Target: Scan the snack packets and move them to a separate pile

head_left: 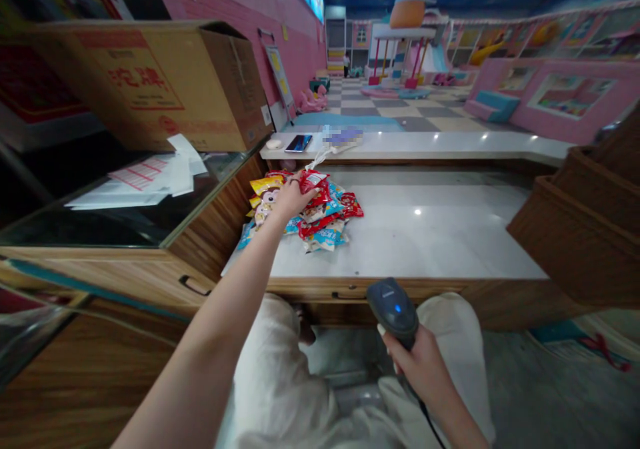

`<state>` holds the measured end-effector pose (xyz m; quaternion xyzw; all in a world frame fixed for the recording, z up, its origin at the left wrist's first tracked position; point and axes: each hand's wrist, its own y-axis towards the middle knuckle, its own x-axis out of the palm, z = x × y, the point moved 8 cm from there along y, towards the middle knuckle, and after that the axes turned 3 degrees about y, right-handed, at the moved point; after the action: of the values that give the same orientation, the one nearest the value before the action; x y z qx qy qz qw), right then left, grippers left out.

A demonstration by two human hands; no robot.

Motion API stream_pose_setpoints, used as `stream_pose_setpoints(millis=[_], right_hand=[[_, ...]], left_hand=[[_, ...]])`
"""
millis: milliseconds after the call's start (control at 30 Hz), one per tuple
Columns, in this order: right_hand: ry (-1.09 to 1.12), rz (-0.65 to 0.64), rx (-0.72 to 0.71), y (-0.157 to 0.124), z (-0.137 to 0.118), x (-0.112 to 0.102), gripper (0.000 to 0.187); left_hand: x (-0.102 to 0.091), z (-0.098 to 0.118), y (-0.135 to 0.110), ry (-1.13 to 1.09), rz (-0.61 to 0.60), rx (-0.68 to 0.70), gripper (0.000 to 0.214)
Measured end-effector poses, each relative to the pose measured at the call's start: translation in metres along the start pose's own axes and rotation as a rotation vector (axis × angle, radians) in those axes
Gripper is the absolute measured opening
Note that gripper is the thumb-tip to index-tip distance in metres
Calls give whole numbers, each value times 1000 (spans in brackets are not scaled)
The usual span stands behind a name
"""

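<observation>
A pile of small snack bags (325, 234), in red, blue and yellow, lies at the left of the white desk top. My left hand (294, 197) reaches onto its upper side, thumb and fingers around the edge of a red snack bag (314, 181); some of the fingertips are hidden. Beside it lies a yellow bag with a cartoon face (266, 194). Low in front, over my lap, my right hand (417, 362) is wrapped around the handle of a dark grey barcode scanner (393, 305). A blue light glows on the scanner's head, and its cable runs down below my wrist.
A phone (299, 143) rests on the raised white ledge (400, 143), near a blurred-out item with a white cable. At left, a cardboard box (165, 89) and papers (145, 181) sit on a glass-topped counter. Brown woven baskets (575, 222) stand at right.
</observation>
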<state>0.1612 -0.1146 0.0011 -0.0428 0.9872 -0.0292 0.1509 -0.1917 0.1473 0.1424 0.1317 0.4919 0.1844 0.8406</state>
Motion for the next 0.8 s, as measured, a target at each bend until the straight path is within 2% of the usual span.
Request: stream_pose_setpoints(millis=[67, 100, 233, 300, 367, 433, 533, 600, 700, 800], right_hand=[[-9, -15, -18, 0, 0, -3, 37], [-8, -19, -24, 0, 1, -5, 37], [1, -1, -28, 0, 1, -12, 36], [-3, 12, -24, -1, -2, -14, 38], [2, 32, -19, -1, -6, -16, 39], [18, 51, -10, -2, -9, -17, 38], [34, 43, 4, -4, -9, -15, 35], [27, 42, -5, -6, -11, -13, 33], [7, 35, -30, -9, -17, -10, 35], [12, 18, -26, -10, -23, -7, 36]], left_hand=[[7, -4, 2, -2, -56, -71, 70], [5, -3, 3, -7, -41, -80, 69], [-20, 6, -10, -19, 115, -34, 65], [-32, 18, -33, -29, 183, 32, 68], [-36, 35, -72, -51, 221, 123, 71], [-27, 55, -123, -82, 207, 223, 72], [5, 77, -202, -113, 121, 315, 74], [28, 81, -240, -111, 85, 318, 76], [56, 77, -264, -83, 63, 300, 75], [75, 68, -262, -49, 39, 280, 72]])
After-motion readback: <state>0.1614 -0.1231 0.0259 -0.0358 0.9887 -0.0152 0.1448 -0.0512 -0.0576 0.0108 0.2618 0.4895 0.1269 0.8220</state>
